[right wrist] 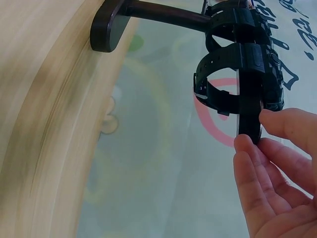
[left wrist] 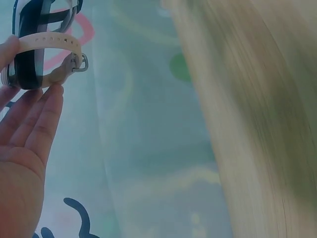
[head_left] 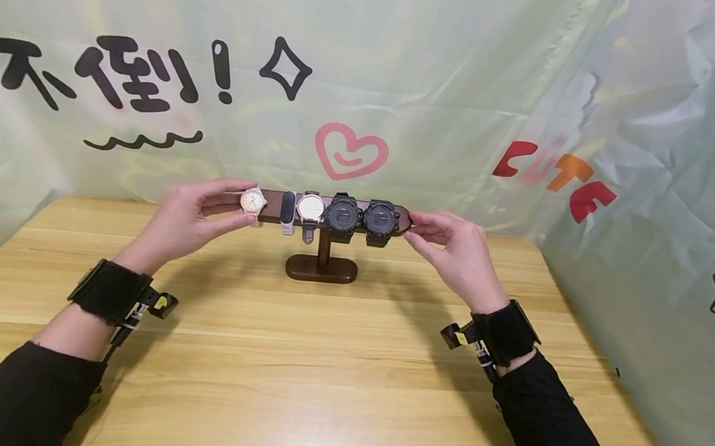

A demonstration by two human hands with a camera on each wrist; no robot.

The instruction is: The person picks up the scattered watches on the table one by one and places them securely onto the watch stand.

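A dark brown wooden watch stand has a long crossbar on a short post. At the bar's left end, my left hand pinches a small watch with a light face and pale strap; its buckled strap loops around the bar in the left wrist view. My right hand pinches the bar's bare right end between thumb and fingers. Between the hands hang a dark-faced band with a light strap, a round-faced watch with a dark strap and two chunky black watches.
The stand's base rests near the back of a light wooden table. Close behind it hangs a pale printed cloth with lettering and a pink heart. The cloth continues along the table's right side.
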